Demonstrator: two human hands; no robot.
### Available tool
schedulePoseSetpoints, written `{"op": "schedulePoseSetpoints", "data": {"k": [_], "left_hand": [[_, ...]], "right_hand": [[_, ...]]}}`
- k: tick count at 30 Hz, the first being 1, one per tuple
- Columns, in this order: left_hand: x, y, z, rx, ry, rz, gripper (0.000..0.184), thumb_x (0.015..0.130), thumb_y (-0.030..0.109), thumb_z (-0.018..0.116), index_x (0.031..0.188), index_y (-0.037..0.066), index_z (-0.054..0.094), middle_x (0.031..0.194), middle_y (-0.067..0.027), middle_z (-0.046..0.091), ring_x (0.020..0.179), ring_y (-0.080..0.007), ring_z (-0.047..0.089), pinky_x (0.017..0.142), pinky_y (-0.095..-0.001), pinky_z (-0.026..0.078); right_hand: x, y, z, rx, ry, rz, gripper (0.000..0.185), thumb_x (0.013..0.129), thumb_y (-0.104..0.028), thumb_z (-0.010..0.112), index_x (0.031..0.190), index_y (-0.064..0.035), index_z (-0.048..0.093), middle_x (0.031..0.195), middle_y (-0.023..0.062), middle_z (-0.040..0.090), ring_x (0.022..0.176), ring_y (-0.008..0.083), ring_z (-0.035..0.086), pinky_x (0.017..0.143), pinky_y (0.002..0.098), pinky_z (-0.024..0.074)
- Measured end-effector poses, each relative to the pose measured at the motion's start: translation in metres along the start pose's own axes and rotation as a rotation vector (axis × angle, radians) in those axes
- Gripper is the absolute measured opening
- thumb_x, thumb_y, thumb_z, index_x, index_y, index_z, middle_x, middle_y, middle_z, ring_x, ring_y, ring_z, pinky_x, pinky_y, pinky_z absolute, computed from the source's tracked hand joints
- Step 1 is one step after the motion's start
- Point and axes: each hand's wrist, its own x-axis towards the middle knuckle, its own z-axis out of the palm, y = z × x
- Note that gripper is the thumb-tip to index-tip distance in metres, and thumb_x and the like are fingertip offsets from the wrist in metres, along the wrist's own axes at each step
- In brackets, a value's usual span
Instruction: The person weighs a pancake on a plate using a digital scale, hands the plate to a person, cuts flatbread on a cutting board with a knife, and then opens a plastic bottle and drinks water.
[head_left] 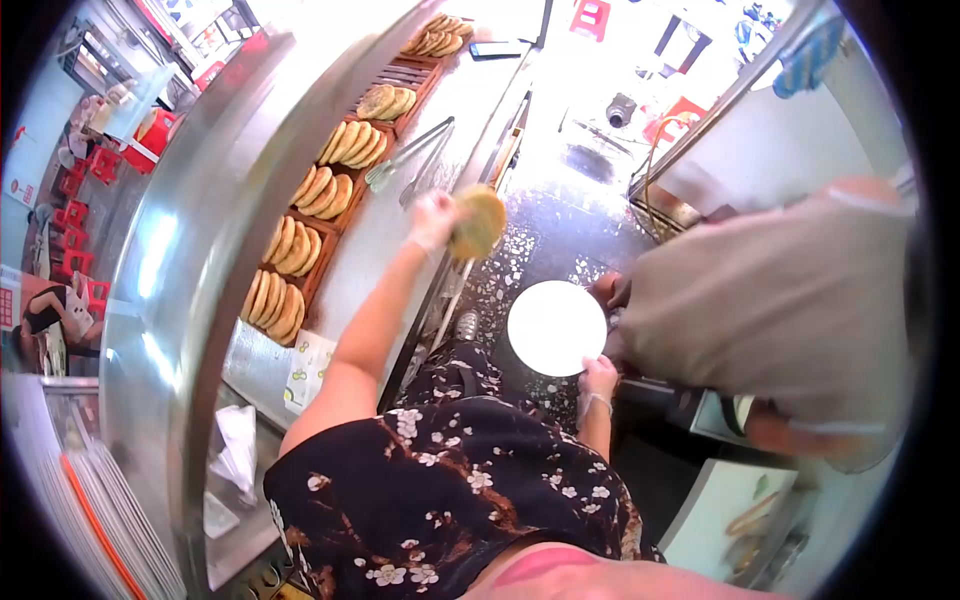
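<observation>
My left hand, in a clear plastic glove, is closed on the edge of a round browned flatbread, held up past the counter's inner edge. My right hand, also gloved, grips the rim of a round white plate in front of my body. Nothing lies on the plate. Left of my left hand, several flatbreads lean in rows in wooden trays. A pair of metal tongs lies on the counter near that hand.
Close on my right, a co-worker in a brown top bends over. A curved metal and glass guard runs along the left. A phone lies at the counter's far end. White tissue sits at lower left.
</observation>
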Motion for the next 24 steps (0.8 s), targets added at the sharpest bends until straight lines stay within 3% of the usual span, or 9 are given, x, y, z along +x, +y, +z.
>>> {"op": "schedulePoseSetpoints", "data": {"k": [2,6,10,12,13,14,17,21,24], "left_hand": [[0.084,0.005,-0.035,-0.166,0.276,-0.053,0.036,0.067,0.029,0.079,0.08,0.004,0.057,0.08,-0.0063,0.06,0.07,-0.0135,0.054,0.066,-0.0296,0.047],[0.18,0.049,-0.097,-0.432,0.62,-0.075,0.029,0.075,0.028,0.072,0.083,0.005,0.056,0.078,-0.0036,0.059,0.068,-0.0137,0.054,0.06,-0.0273,0.046],[0.243,-0.011,-0.117,-0.835,0.568,-0.224,0.022,0.08,0.025,0.067,0.078,0.006,0.056,0.072,-0.0045,0.059,0.062,-0.016,0.055,0.054,-0.0287,0.046],[0.224,-0.079,-0.094,-1.003,0.377,-0.374,0.02,0.082,0.023,0.064,0.075,0.006,0.056,0.069,-0.005,0.058,0.059,-0.0171,0.055,0.051,-0.0294,0.045],[0.21,-0.108,-0.073,-1.009,0.267,-0.425,0.02,0.083,0.023,0.063,0.073,0.006,0.056,0.067,-0.0052,0.058,0.057,-0.0177,0.055,0.05,-0.0297,0.045],[0.169,-0.092,-0.039,-0.877,0.363,-0.518,0.02,0.082,0.021,0.061,0.07,0.005,0.057,0.063,-0.0065,0.057,0.055,-0.0187,0.055,0.049,-0.0313,0.045],[0.033,-0.105,0.04,-0.472,0.066,-0.505,0.014,0.082,0.018,0.059,0.087,0.006,0.056,0.068,-0.0066,0.061,0.054,-0.0168,0.058,0.047,-0.0309,0.048],[-0.16,-0.108,0.108,-0.425,0.214,-0.621,0.021,0.085,0.022,0.059,0.097,0.005,0.055,0.078,-0.0062,0.062,0.061,-0.0133,0.058,0.053,-0.029,0.05],[-0.255,-0.173,0.125,0.103,0.29,-0.513,0.026,0.082,0.021,0.061,0.1,0.003,0.057,0.082,-0.0079,0.064,0.069,-0.0165,0.062,0.063,-0.0315,0.052]], "right_hand": [[0.027,-0.013,0.016,0.073,0.104,-0.033,0.011,0.074,-0.001,0.056,0.083,0.0027,0.061,0.061,0.0008,0.054,0.038,0.0065,0.037,0.034,0.0217,0.024],[0.032,-0.066,0.046,0.163,0.056,0.019,0.009,0.074,0.001,0.055,0.082,0.0018,0.059,0.061,-0.0015,0.051,0.038,0.0034,0.032,0.035,0.0197,0.0212],[0.056,-0.081,0.075,0.113,0.015,0.044,0.008,0.075,0.003,0.055,0.082,0.0025,0.059,0.061,-0.0009,0.052,0.039,0.0041,0.034,0.036,0.0198,0.0227],[0.043,-0.06,0.061,0.098,-0.034,0.045,0.009,0.075,0.003,0.055,0.084,0.0032,0.059,0.063,-0.0001,0.054,0.04,0.0045,0.036,0.036,0.0198,0.0233],[0.048,-0.058,0.066,0.085,-0.075,0.046,0.011,0.075,0.003,0.055,0.085,0.0038,0.059,0.064,0.0008,0.055,0.041,0.0048,0.037,0.037,0.0198,0.024],[0.056,-0.056,0.07,0.072,-0.094,0.035,0.013,0.076,0.003,0.054,0.087,0.0049,0.06,0.068,0.0025,0.057,0.043,0.0054,0.04,0.037,0.0197,0.0251],[0.078,-0.053,0.081,0.1,-0.227,-0.03,0.014,0.076,0.003,0.054,0.088,0.0046,0.06,0.071,0.0033,0.059,0.044,0.0057,0.041,0.038,0.0193,0.0261],[0.092,-0.078,0.076,-0.014,-0.449,-0.023,0.012,0.076,0.001,0.056,0.087,0.0016,0.06,0.065,0.0001,0.055,0.042,0.0042,0.04,0.037,0.0191,0.0267],[0.098,-0.082,0.075,-0.166,-0.639,0.001,0.01,0.077,-0.002,0.058,0.087,-0.0012,0.06,0.06,-0.0024,0.052,0.04,0.0033,0.036,0.035,0.0189,0.0243]]}}
